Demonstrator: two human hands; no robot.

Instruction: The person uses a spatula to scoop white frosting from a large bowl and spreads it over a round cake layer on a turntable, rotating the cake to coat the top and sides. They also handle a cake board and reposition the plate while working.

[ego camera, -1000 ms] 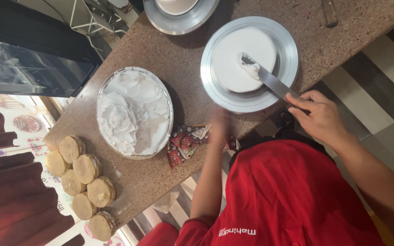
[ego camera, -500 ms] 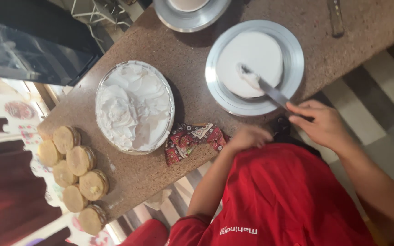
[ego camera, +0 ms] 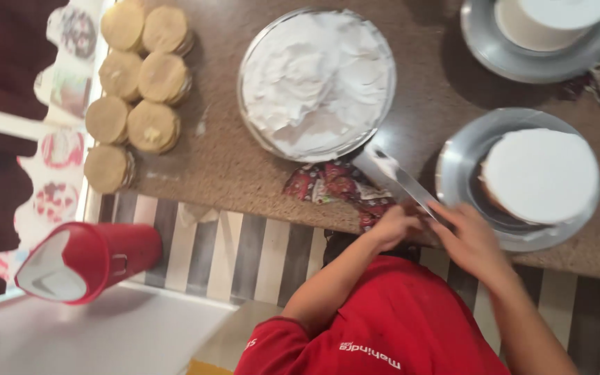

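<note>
Long flat metal spatula [ego camera: 398, 179], its blade smeared with white cream, points toward the round metal bowl of whipped cream [ego camera: 317, 80]; both the right hand [ego camera: 472, 239] and left hand [ego camera: 394, 226] grasp its handle above the brown stone counter [ego camera: 223, 156].

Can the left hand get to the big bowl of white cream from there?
Probably yes. The left hand sits near the counter edge, just below the bowl of cream, with only a crumpled patterned cloth and the spatula between them.
</note>
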